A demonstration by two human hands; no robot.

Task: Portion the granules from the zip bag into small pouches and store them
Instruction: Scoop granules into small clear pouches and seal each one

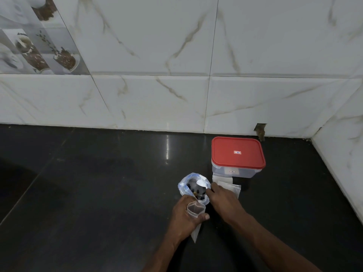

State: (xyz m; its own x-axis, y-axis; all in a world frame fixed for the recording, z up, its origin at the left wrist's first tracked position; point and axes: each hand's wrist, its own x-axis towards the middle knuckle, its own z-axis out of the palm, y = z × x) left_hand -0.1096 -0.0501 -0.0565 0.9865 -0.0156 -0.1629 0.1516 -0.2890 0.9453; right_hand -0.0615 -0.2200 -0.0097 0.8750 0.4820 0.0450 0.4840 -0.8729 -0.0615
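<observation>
Hands work close together over the dark countertop (88, 193) near the marbled wall tiles (157, 46). From the head view, the left hand (183, 218) is closed around a small clear pouch (195, 210), thumb across its front, the mouth held open and upward while its lower end pokes out below the palm. Just beyond it stands the zip bag (186, 185), bluish and crinkled, its top open and dark granules (196, 191) visible inside. The right hand (224, 203) pinches the handle of a spoon (202, 183), whose pale bowl sits inside the bag's mouth. Beside that hand, a few empty flat pouches (227, 183) lie on the counter, touching the front of a clear storage box (233, 171) with its red lid (237, 152) on.
</observation>
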